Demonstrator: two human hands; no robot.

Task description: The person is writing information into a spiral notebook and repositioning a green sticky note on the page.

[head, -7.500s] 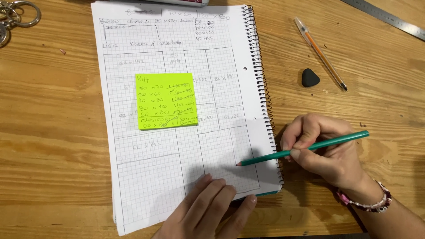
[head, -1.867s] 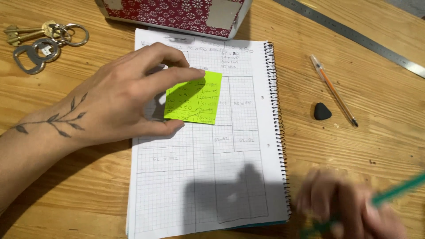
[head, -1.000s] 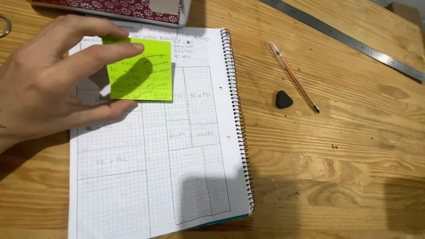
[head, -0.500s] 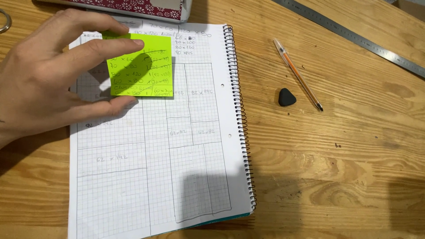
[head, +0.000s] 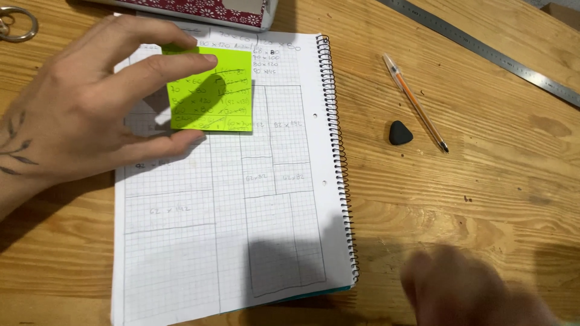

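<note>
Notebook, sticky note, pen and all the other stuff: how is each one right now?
Notebook: open, flat on the table, grid page with pencil boxes.
Sticky note: green, on the page, left hand fingers on it.
Pen: lying loose, untouched.
Black eraser: lying beside the pen.
Ruler: flat, far edge.
Floral case: above the notebook, mostly out of view.
Key ring: lying top left.
Right hand: blurred, bottom right; hold unclear.
</note>
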